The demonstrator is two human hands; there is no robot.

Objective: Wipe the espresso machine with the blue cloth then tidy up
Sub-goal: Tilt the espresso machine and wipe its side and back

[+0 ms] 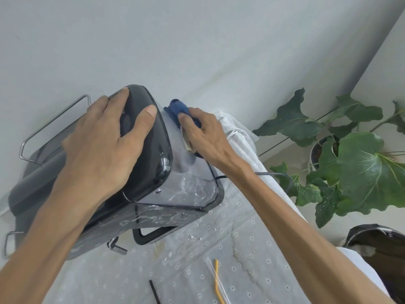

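The black espresso machine (157,163) stands on a table under a white eyelet cloth, seen from above. My left hand (109,139) lies flat on its glossy black lid, fingers spread and straight. My right hand (203,132) grips the bunched blue cloth (182,108) and presses it against the clear water tank (192,178) at the machine's back right side. Most of the cloth is hidden under my fingers. White smears show on the tank wall and the dark side panel below it.
A metal rail (54,121) frames the machine's top at left. A power cord (274,174) runs off to the right. A yellow straw (217,279) and a black straw (154,291) lie on the tablecloth (197,260). A potted plant (350,163) and a dark bin (381,244) stand at right.
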